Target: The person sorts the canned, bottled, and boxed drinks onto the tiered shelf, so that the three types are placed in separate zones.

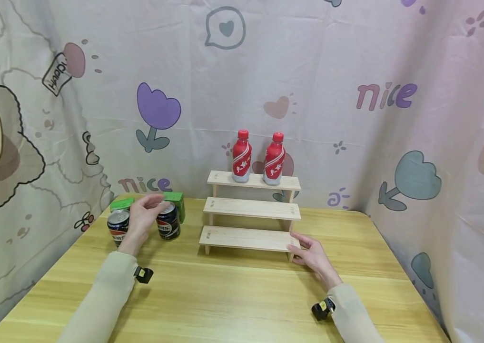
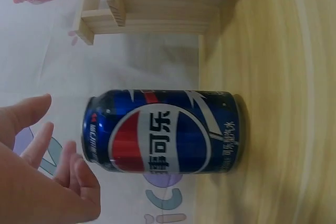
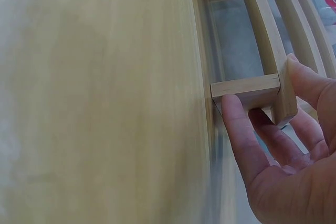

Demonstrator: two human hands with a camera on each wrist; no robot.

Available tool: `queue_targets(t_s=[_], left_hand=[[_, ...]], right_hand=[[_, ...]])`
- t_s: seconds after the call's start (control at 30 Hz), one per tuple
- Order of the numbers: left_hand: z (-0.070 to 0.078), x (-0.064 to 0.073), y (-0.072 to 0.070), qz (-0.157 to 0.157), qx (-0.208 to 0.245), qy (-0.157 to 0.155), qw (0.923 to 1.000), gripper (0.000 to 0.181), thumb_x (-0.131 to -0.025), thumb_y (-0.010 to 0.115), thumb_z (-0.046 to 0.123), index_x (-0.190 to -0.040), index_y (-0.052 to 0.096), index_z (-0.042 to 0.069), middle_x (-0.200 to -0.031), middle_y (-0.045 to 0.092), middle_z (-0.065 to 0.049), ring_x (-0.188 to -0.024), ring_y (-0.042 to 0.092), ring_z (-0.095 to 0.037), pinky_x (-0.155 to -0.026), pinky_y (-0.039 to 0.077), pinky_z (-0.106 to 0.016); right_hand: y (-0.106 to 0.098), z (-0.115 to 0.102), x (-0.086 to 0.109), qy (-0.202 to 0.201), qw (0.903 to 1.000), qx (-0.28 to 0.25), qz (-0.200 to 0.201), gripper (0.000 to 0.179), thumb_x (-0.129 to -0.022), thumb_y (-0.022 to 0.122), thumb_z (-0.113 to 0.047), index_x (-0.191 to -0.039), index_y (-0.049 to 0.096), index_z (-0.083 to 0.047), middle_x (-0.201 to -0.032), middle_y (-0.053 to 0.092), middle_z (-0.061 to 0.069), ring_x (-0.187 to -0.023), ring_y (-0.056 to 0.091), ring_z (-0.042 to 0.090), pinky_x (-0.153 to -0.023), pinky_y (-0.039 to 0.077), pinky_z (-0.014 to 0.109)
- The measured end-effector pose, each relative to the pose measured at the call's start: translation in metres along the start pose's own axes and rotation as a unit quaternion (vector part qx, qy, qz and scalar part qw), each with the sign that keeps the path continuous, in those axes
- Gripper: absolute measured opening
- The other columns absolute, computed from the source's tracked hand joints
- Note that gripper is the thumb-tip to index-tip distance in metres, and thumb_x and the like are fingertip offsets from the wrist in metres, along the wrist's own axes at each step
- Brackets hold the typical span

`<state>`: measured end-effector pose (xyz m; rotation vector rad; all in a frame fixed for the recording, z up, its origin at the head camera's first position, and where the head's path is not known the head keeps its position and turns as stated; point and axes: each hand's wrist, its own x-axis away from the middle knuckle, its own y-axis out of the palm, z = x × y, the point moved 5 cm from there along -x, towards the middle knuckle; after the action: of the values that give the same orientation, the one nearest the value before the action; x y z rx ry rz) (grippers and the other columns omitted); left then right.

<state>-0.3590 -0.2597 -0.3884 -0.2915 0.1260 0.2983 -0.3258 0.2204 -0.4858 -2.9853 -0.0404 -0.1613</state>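
Note:
My left hand [image 1: 142, 218] hovers by the top of a dark blue cola can [image 1: 167, 225], fingers loosely bent. In the left wrist view, a gap shows between that hand and the can [image 2: 168, 132], which stands upright on the table. A second cola can [image 1: 117, 226] is partly hidden behind my left wrist. On the right, my right hand [image 1: 313, 257] grips the lower right corner of a three-step wooden display stand [image 1: 250, 208]. Its thumb lies on the bottom step and its fingers are against the leg [image 3: 244, 86].
Two red-capped bottles [image 1: 242, 155] stand on the stand's top step; the lower two steps are bare. Green boxes [image 1: 177, 205] sit behind the cans at the table's back left. A printed curtain [image 1: 233, 95] hangs right behind the wooden table [image 1: 242, 305].

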Motion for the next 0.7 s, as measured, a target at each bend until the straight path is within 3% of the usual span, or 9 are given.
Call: queue_targets(t_s=[0.23,0.33,0.57,0.7], left_hand=[[-0.010,-0.001,0.002,-0.020,-0.001,0.000,0.9998,0.056,-0.091,0.072,0.024,-0.138,0.051,0.004,-0.139,0.045,-0.016,-0.127,0.040,-0.030,-0.098,0.036,-0.031],[-0.015,-0.001,0.004,-0.034,-0.002,-0.004,0.9994,0.061,-0.091,0.072,0.024,-0.142,0.046,0.004,-0.142,0.043,-0.018,-0.130,0.039,-0.031,-0.101,0.037,-0.034],[-0.025,-0.001,0.006,-0.051,-0.005,-0.019,0.9985,0.070,-0.091,0.070,0.023,-0.149,0.036,0.006,-0.147,0.039,-0.021,-0.134,0.038,-0.033,-0.109,0.036,-0.043],[-0.029,-0.002,0.007,-0.054,-0.006,-0.031,0.9981,0.074,-0.090,0.072,0.024,-0.151,0.034,0.006,-0.145,0.039,-0.020,-0.131,0.040,-0.032,-0.103,0.039,-0.038]], right_hand=[[0.000,0.000,0.001,0.003,1.0000,0.008,-0.002,0.063,-0.087,0.075,-0.017,-0.143,0.049,-0.010,-0.152,0.035,0.028,-0.108,0.066,0.026,-0.083,0.058,0.039],[0.000,0.000,0.000,0.001,1.0000,0.006,-0.005,0.063,-0.086,0.076,-0.017,-0.143,0.050,-0.011,-0.152,0.035,0.028,-0.109,0.066,0.028,-0.083,0.058,0.039],[-0.001,0.003,-0.003,0.011,0.9999,0.001,0.001,0.065,-0.083,0.079,-0.021,-0.142,0.053,-0.014,-0.148,0.045,0.021,-0.101,0.068,0.019,-0.081,0.058,0.034],[0.000,0.000,-0.001,0.007,1.0000,0.000,0.002,0.060,-0.087,0.075,-0.015,-0.142,0.052,-0.011,-0.148,0.043,0.025,-0.101,0.068,0.021,-0.082,0.058,0.038]])
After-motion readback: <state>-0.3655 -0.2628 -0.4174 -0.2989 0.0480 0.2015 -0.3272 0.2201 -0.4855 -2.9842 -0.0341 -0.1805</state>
